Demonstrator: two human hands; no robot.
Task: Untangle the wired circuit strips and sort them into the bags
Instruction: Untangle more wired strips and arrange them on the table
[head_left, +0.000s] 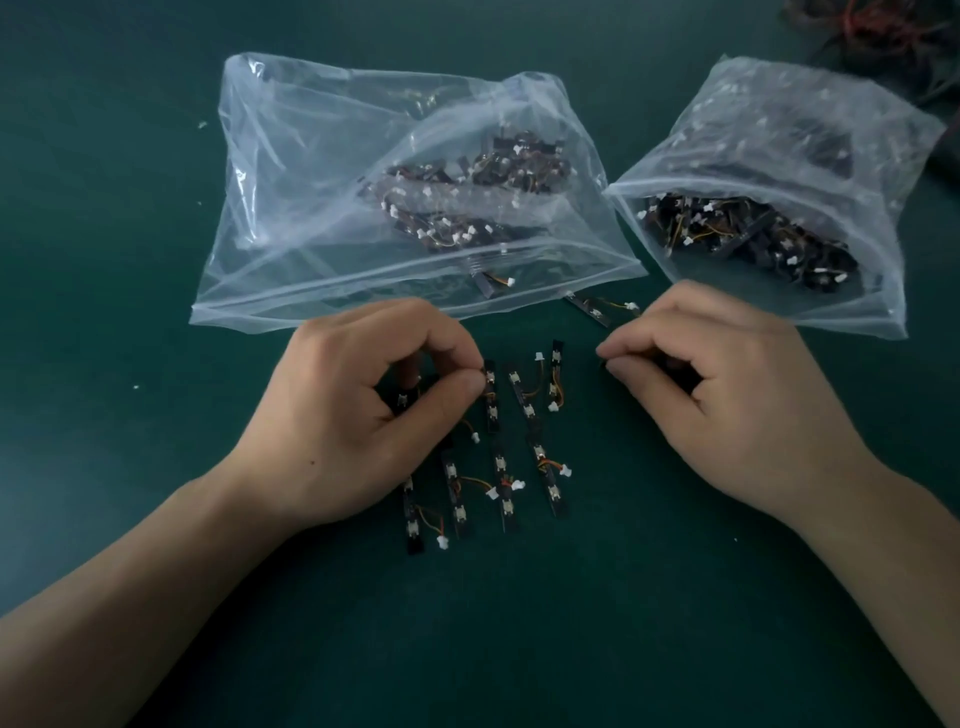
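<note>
Much was hidden from us. The left hand (358, 415) had its fingers curled, thumb and forefinger pinching the top end of the pinched strip (491, 413), which lay just beside the others on the table (519, 649). Under that palm a second dark piece (402, 401) showed only in part, and we could not tell whether the hand touched it. The right hand (727, 405) was curled too. A dark sliver showed at its fingertips and shadow filled its palm, so we could not tell whether it gripped anything.

The loose strips (551, 488) lay between the two hands in rough rows, each with short wires and a white plug. The left wrist covered the ends of some. A stray strip (592, 313) lay near the gap between the bags, close to the right fingers.

Both bags held dark heaps of strips, blurred by the creased plastic, so we could not count them. The left bag (311, 171) had its zip edge nearly touching the left knuckles. The right bag (779, 130) had its mouth facing us, its lower edge just beyond the right hand. A wire tangle (878, 31) was cut off at the top right corner.

Bare green surface stretched to the left of the bags and in front of the strips, between the forearms.
</note>
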